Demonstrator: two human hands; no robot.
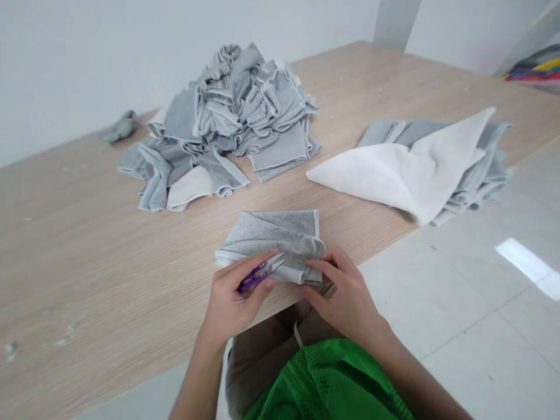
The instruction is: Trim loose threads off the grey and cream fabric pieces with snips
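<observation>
A grey cloth piece with white stitched edges (280, 233) lies folded near the front edge of the table. My left hand (238, 291) is closed around small purple thread snips (258, 277), their pointed blades apart and directed right over the cloth. The left fingertips are at the cloth's near side. My right hand (341, 286) pinches the cloth's near right corner between thumb and fingers, just at the table's edge.
A large heap of grey cloth pieces (245, 111) sits at the back of the wooden table (109, 280). At right, a white cloth (394, 172) covers a stack of grey pieces (476, 169). A small grey scrap (122, 127) and lint (61, 338) lie at left.
</observation>
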